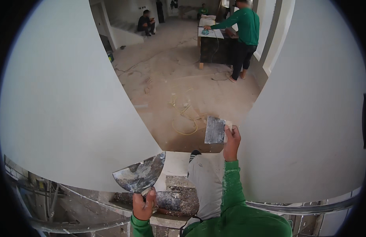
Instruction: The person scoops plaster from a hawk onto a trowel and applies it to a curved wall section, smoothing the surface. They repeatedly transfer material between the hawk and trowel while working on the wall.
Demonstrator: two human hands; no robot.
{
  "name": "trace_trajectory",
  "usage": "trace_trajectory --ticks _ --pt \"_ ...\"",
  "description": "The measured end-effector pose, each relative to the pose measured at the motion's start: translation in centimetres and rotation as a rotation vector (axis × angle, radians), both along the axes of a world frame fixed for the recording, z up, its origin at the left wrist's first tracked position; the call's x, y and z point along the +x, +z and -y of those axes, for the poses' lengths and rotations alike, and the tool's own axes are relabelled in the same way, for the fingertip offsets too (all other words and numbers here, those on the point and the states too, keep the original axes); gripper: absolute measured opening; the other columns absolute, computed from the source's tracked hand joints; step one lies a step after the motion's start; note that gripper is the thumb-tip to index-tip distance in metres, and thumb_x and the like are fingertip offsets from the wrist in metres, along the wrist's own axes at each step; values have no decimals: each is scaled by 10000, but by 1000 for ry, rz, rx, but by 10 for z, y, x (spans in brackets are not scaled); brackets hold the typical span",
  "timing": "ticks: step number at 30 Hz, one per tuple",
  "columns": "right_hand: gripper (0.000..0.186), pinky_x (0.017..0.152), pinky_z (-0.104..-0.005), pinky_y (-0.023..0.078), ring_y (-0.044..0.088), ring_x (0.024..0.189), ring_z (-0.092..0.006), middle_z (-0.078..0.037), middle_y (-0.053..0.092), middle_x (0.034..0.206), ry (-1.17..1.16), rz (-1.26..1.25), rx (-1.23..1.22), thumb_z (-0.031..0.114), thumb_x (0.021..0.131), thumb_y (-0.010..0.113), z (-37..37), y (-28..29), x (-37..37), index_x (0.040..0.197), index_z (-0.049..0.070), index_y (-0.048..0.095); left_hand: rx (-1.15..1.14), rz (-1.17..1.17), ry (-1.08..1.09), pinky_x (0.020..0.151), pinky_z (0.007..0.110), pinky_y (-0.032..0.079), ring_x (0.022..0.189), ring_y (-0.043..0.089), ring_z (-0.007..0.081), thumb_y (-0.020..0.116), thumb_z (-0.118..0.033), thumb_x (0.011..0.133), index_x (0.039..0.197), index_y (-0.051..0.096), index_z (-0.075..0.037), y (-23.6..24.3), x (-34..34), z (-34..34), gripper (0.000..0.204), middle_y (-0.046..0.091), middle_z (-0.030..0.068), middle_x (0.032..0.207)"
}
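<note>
My left hand [142, 207] is closed around the handle of a wide putty knife [138, 173]. Its broad, rounded metal blade is smeared with grey and white filler and points up in front of the left white wall [72, 102]. Farther forward and to the right, my right hand [232, 147] grips a flat rectangular scraper [215, 130] by its pale, crusted edge. Dark grey residue covers that plate, with dried flecks along its rim. The two tools are apart, and neither visibly touches a wall.
Another white wall [309, 110] stands at the right. Below me lies a splattered plank [183, 197] beside metal scaffold rails [301, 207]. Ahead, a yellow cable [185, 132] lies on the dusty floor. A person in green [247, 27] works at a table [216, 49]; another person [145, 24] sits near stairs.
</note>
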State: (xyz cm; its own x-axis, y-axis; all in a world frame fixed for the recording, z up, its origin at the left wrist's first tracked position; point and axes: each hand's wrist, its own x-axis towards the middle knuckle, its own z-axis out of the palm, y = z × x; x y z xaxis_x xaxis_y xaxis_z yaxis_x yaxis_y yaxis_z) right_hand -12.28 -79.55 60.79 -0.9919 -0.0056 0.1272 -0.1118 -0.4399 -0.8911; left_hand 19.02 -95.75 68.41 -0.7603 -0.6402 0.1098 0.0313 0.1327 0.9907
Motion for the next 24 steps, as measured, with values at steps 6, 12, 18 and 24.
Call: trace_trajectory --ticks 6,12,18,24 --pt "76 762 -215 386 502 817 -53 22 586 870 6 224 211 99 886 584 25 -91 -143 935 41 578 -49 138 -146 521 259 431 568 487 104 524 -196 945 936 514 8 28 -201 112 205 526 44 695" --pt "165 609 -241 422 523 740 -81 -3 574 854 -14 589 264 137 823 632 21 -56 -206 954 69 559 -37 376 -186 531 275 435 573 496 110 538 -238 940 998 526 -9 81 -316 204 236 541 35 692" --pt "286 664 -301 483 581 809 -150 -41 594 965 140 715 429 81 780 604 19 -19 -237 1059 63 542 -6 441 -250 522 277 426 558 494 112 526 -243 944 1046 500 -21 144 -370 233 246 536 31 694" --pt "241 607 -252 463 570 746 -110 -25 598 883 356 582 674 111 784 626 87 16 -279 999 35 548 343 335 -70 450 237 367 492 435 74 491 -186 957 978 457 -31 127 -360 234 161 471 22 647"
